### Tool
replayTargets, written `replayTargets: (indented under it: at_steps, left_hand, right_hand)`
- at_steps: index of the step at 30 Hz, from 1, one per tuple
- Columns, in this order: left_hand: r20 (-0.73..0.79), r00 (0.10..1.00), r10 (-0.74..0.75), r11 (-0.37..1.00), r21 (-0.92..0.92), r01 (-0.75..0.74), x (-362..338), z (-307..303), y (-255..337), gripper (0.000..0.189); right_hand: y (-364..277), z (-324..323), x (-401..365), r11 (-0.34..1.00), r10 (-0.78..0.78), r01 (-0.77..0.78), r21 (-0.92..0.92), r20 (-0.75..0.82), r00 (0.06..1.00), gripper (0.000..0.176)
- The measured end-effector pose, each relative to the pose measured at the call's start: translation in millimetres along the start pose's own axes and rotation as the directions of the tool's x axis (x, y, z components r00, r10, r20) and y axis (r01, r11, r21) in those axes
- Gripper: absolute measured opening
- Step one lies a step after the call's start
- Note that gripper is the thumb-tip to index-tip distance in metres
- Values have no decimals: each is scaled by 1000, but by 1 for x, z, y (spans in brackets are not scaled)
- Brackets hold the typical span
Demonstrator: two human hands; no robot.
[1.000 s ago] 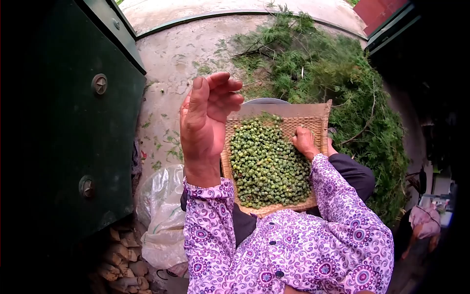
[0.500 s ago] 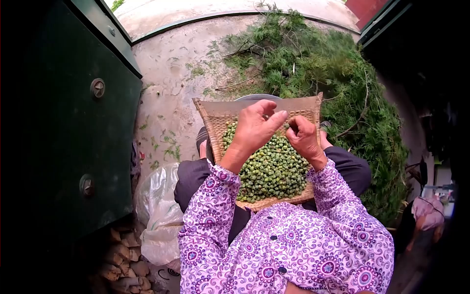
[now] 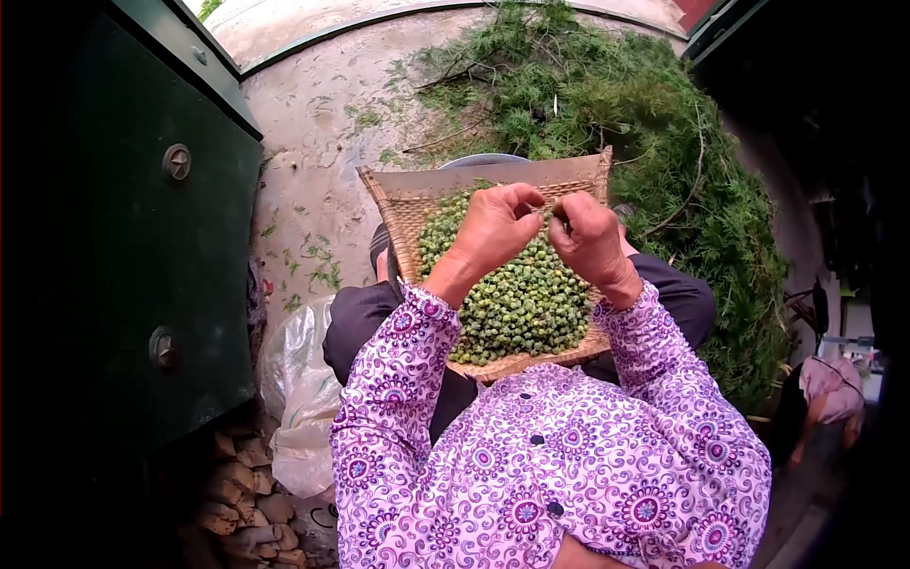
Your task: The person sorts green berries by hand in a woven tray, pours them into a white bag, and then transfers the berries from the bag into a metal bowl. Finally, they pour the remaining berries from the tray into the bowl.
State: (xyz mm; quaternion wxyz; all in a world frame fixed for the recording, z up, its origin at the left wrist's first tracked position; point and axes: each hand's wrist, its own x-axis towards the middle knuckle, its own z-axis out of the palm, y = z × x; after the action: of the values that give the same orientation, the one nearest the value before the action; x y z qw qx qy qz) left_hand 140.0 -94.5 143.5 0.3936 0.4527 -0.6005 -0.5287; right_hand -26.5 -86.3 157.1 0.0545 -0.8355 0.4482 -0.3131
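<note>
A woven winnowing basket (image 3: 403, 228) rests across my lap, its flat wooden edge facing away from me. Small round green cones or berries (image 3: 521, 313) cover much of its weave in a heap. Above the far part of the heap, my left hand (image 3: 493, 229) has its fingers curled toward the thumb in a pinch. Close by on the right, my right hand (image 3: 592, 242) is also closed, thumb against bent fingers. Only a small gap separates the fingertips of both hands. Whatever they pinch, if anything, is too small to make out.
Cut evergreen branches (image 3: 654, 142) lie piled beyond and right of the basket. The rim of a metal basin (image 3: 483, 159) shows behind it. At left are a dark green door (image 3: 142, 256), a clear plastic bag (image 3: 303, 379) and chopped wood (image 3: 251, 503).
My left hand has turned, bringing its fingers down toward the thumb. The right hand has shifted slightly, its knuckles now higher. The whole view has tilted a little.
</note>
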Motion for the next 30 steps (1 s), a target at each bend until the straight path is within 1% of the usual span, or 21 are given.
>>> replayTargets:
  at_steps: [1, 3, 4, 5, 6, 8, 9, 10, 11, 12, 13, 14, 15, 16, 20, 22, 23, 25, 26, 28, 30]
  left_hand:
    - [42, 999, -28, 995, 99, 24, -3, -4, 7, 16]
    - [302, 949, -95, 985, 165, 46, -8, -8, 7, 20]
    - [442, 891, -103, 975, 222, 3, -12, -8, 6, 22]
    - [607, 780, -154, 946, 319, -63, -13, -7, 6, 26]
    - [675, 703, -225, 923, 379, -69, -17, -6, 14, 30]
    - [723, 660, -202, 934, 346, -94, -16, -5, 11, 31]
    - [688, 699, -197, 939, 337, -67, -15, -10, 18, 31]
    - [651, 733, -195, 944, 328, -40, -11, -16, 25, 31]
    - [569, 816, -107, 976, 215, -22, -10, -21, 24, 30]
    - [476, 873, -104, 991, 128, 48, -7, -24, 22, 26]
    - [393, 918, -52, 997, -36, 72, -5, -28, 18, 25]
    - [298, 954, -15, 977, -199, 77, -3, -31, 15, 24]
    - [231, 973, -30, 972, -221, 83, -3, -37, 17, 23]
    - [163, 986, -46, 966, -244, 85, -3, -42, 20, 22]
    - [64, 996, -58, 954, -292, 74, 3, -45, 10, 19]
    - [60, 997, -55, 963, -262, 69, 1, -44, 11, 20]
    - [63, 996, -60, 980, -185, 71, -1, -43, 10, 20]
    - [65, 997, -49, 995, -86, 55, -1, -40, 6, 25]
    - [66, 997, -48, 995, -87, 54, -2, -39, 4, 25]
    - [53, 997, -59, 970, 238, 45, -5, -35, 5, 32]
    - [83, 995, -63, 956, 290, 36, -7, -24, -7, 37]
  right_hand:
    - [13, -1, -3, 997, -23, 20, -73, -35, 999, 8]
    - [56, -16, -6, 974, 194, -206, -93, -125, 973, 6]
    - [78, -27, -2, 955, 195, -251, -158, -303, 933, 8]
    - [111, -32, -7, 897, 311, -401, -186, -379, 871, 19]
    - [128, -39, -14, 824, 351, -456, -337, -328, 877, 28]
    - [148, -29, -30, 835, 315, -369, -409, -196, 929, 20]
    - [131, -18, -27, 851, 423, -410, -328, -34, 905, 9]
    - [118, 5, -33, 884, 467, -464, -57, 62, 882, 5]
    - [95, 23, -33, 881, 465, -472, -26, 224, 856, 8]
    - [81, 46, -38, 867, 436, -495, 57, 395, 809, 11]
    - [63, 69, -45, 831, 282, -433, 350, 406, 870, 16]
    - [74, 103, -62, 887, 206, -376, 270, 498, 843, 21]
    - [53, 103, -54, 895, 201, -403, 188, 638, 743, 23]
    - [50, 120, -61, 906, 138, -356, 229, 634, 761, 25]
    - [46, 141, -63, 943, 180, -325, 73, 711, 680, 21]
    - [47, 137, -58, 897, 173, -406, 174, 708, 685, 17]
    - [50, 137, -62, 895, 149, -385, 226, 663, 734, 14]
    - [46, 116, -56, 849, 209, -474, 233, 676, 707, 12]
    - [47, 108, -56, 808, 243, -533, 250, 683, 689, 12]
    - [37, 81, -47, 589, 303, -702, 400, 697, 650, 11]
    - [26, 58, -38, 332, 276, -713, 618, 659, 700, 8]
